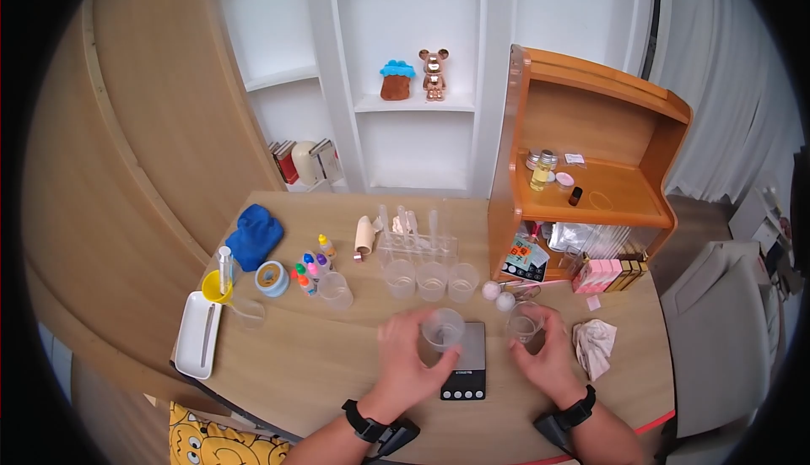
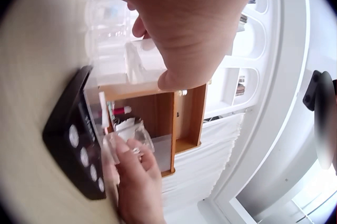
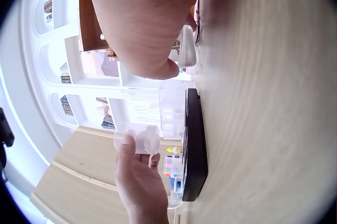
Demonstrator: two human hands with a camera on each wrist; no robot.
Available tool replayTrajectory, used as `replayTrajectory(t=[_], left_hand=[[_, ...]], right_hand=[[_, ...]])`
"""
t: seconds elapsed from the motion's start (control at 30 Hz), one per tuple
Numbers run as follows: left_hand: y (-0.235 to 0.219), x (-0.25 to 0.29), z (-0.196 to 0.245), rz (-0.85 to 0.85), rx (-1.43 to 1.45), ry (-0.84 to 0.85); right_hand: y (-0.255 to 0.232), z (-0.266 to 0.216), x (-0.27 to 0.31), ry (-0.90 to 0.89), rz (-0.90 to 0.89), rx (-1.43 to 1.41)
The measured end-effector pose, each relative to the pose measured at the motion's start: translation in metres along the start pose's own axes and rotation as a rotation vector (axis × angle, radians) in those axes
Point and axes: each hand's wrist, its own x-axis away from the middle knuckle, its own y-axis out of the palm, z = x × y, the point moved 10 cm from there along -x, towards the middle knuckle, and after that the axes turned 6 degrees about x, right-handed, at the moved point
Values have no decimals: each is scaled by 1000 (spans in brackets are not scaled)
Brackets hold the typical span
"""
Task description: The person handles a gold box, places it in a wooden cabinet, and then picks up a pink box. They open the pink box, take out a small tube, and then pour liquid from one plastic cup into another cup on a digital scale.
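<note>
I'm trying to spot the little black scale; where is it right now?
In the head view, the black scale lies on the wooden table between the left hand and right hand, under the clear cup.

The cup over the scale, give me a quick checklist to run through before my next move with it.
1. Left hand has a firm hold on the clear cup: ok, fingers curl round it.
2. Cup is over the black scale: ok in the head view; whether it rests on the platform, cannot tell.
3. Right hand holds the second clear cup upright on the table, beside the scale: ok.
4. Scale display reads zero: cannot tell, too small to read.
5. Contents of either cup: cannot tell, both look clear.
6. White cloth lies apart from both cups: ok.
</note>
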Motion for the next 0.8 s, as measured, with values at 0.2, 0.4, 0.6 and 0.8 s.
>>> replayTrajectory(t=[0.2, 0.4, 0.6, 0.8], left_hand=[[-81, 3, -39, 343, -154, -184], [-131, 41, -87, 451, -346, -340], [-139, 36, -109, 427, -244, -461], [-136, 14, -92, 302, -657, -308]], right_hand=[[4, 4, -1, 38, -21, -24], [2, -3, 0, 1, -24, 3], [6, 9, 0, 43, -4, -54], [2, 3, -1, 43, 2, -39]])
